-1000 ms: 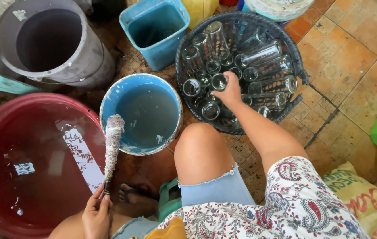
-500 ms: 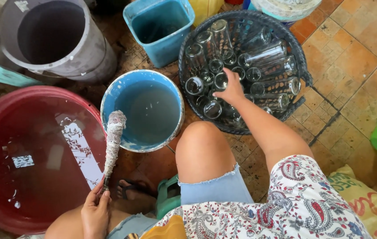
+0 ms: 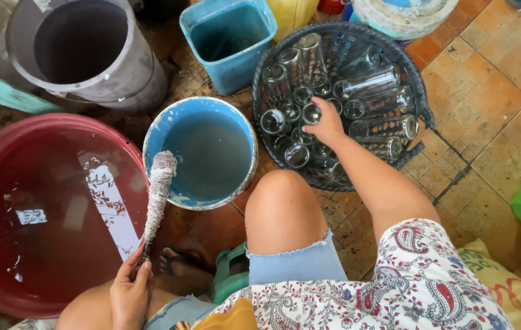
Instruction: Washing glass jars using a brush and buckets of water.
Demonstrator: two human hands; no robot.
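Head view, the only one I have. Right hand point(image 3: 328, 124) reaches into the dark round basket point(image 3: 417, 98), fingers closed around a small clear glass point(image 3: 310, 113) that sits upright among other glasses; the glass is at the fingertips, just left of the knuckles. More glasses point(image 3: 383, 104) lie on their sides to the right of the hand, close by.

Left hand point(image 3: 129, 292) is low in frame, gripped around the handle of a cloth-wrapped brush point(image 3: 158, 195). The brush head leans on the rim of the blue bucket point(image 3: 245, 143), between it and the red water tub point(image 3: 3, 287).
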